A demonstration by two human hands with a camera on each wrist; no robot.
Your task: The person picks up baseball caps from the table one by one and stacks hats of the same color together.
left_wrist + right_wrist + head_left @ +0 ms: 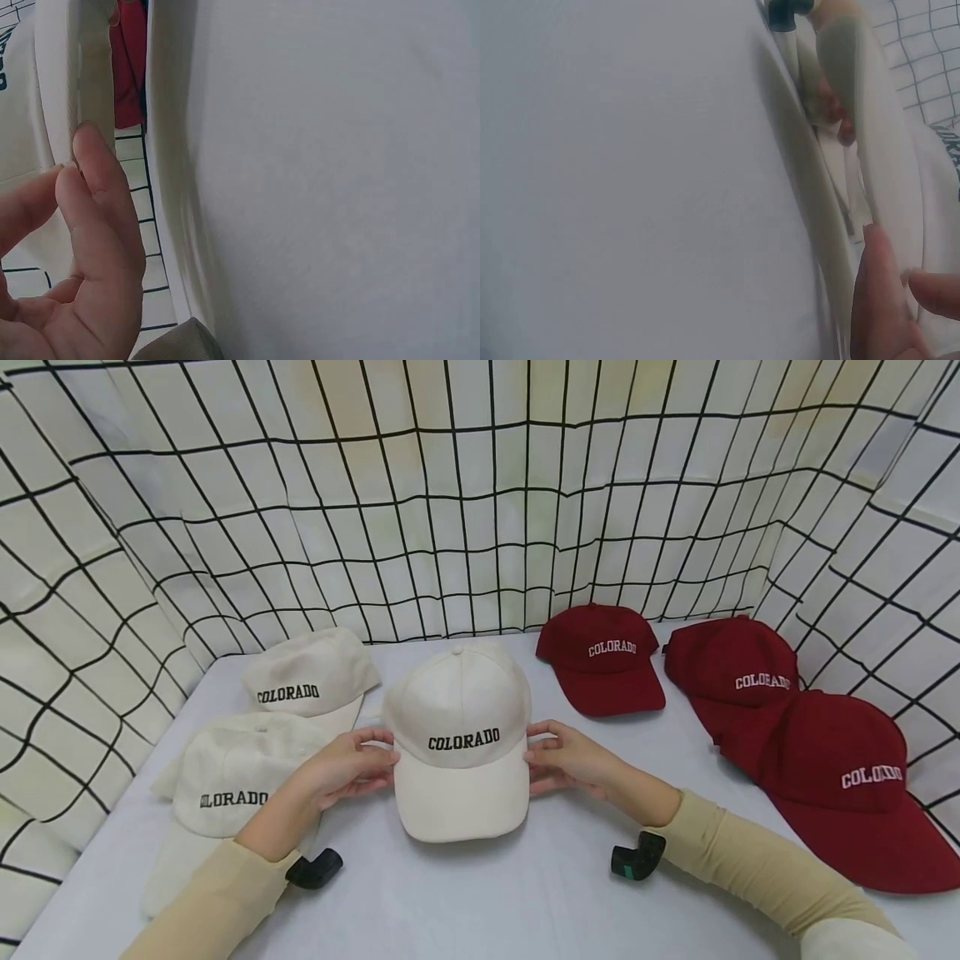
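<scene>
- Hands flank the middle cream cap (459, 739): left hand (347, 768) at its nine o'clock, right hand (572, 758) at three, equally near, curled fingertips touching the sides where crown meets brim.
- The cap sits upright on the table (480, 893), brim toward six, long axis six-to-twelve.
- Two more cream caps (247, 768) lie at ten o'clock.
- Three maroon caps (731, 677) lie between one and three.

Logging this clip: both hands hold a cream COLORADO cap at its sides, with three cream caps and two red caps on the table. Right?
Not quite. The head view shows three red caps, not two. The rest stands: left hand and right hand hold the middle cream cap, one of three.
</scene>
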